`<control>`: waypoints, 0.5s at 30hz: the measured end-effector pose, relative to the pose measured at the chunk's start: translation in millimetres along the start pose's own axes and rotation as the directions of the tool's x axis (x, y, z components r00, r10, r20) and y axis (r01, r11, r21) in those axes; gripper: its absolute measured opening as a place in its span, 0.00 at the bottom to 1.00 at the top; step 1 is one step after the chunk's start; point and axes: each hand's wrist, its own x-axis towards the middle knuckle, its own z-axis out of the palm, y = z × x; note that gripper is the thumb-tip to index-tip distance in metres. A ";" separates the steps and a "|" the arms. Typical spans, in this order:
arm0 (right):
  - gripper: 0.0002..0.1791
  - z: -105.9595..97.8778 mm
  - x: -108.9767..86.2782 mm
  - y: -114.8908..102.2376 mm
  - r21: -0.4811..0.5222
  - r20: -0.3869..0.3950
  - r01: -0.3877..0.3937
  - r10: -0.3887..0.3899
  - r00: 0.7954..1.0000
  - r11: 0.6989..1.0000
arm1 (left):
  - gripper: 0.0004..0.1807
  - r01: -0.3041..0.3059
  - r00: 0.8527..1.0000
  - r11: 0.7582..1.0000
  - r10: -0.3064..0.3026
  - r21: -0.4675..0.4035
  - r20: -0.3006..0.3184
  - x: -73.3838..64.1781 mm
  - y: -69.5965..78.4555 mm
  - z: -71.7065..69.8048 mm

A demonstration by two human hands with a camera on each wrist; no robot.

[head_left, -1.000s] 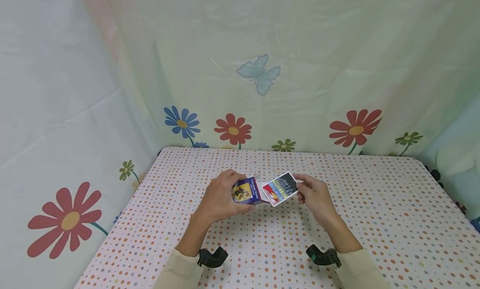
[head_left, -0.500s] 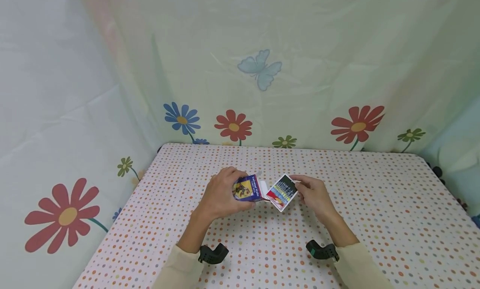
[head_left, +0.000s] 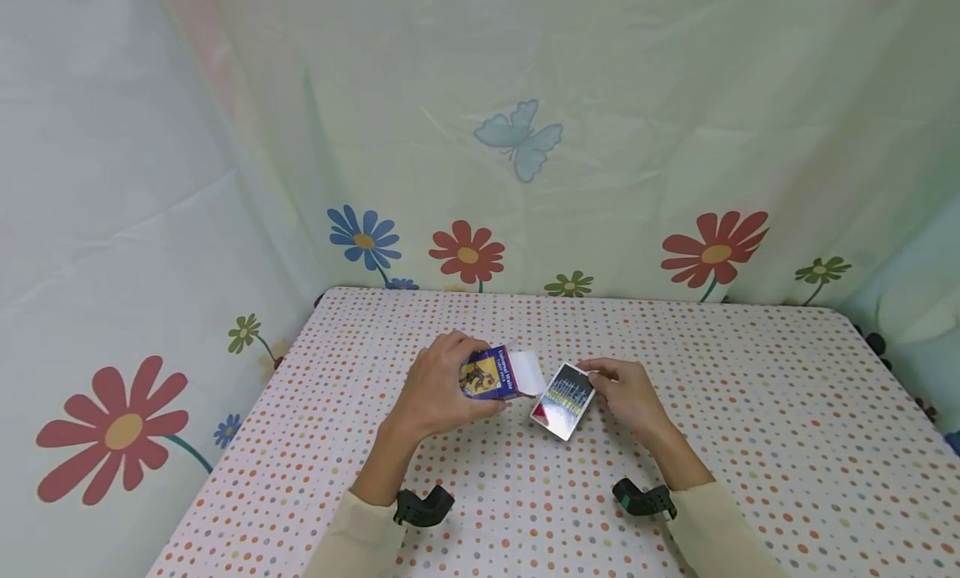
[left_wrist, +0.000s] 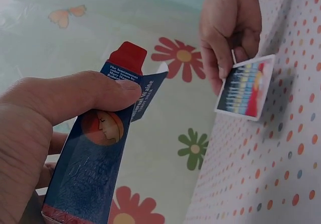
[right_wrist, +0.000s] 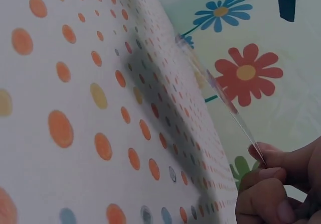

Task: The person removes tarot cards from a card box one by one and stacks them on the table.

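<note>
Over dotted cloth (head_left: pixel 510 511), left fingers (head_left: pixel 467 345) gripping box (head_left: pixel 486 374), right fingers (head_left: pixel 606 366) pinching card (head_left: pixel 562 400)

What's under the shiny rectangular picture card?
Under the thin, rectangular, white-bordered card there's air, then the white table with coloured dots, where a dark shadow falls. In the head view, the card covers whatever lies directly below; its underside can't be made out.

glare on card (head_left: pixel 563 401); soft shadow across tablecloth (right_wrist: pixel 85 128); wrist views dim
</note>
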 end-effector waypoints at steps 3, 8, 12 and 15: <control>0.15 1.7 1.6 4.2 -0.027 -0.005 0.000 0.000 1.000 1.000 | 0.39 0.009 1.000 1.000 -0.009 -0.003 0.003 -0.3 0.4 -0.5; 0.11 6.8 5.1 11.2 -0.146 -0.046 0.002 -0.009 0.999 0.989 | 0.39 0.029 1.000 0.999 -0.028 -0.017 0.009 -1.0 1.5 -0.9; 0.11 11.3 7.4 15.7 -0.260 -0.086 0.008 -0.032 0.996 0.966 | 0.39 0.020 1.000 1.000 -0.020 -0.012 0.006 -0.6 0.9 0.0; 0.14 13.5 9.3 18.1 -0.277 -0.093 0.020 -0.048 0.995 0.961 | 0.39 0.011 1.000 1.000 -0.011 -0.007 0.004 -0.3 0.6 -0.1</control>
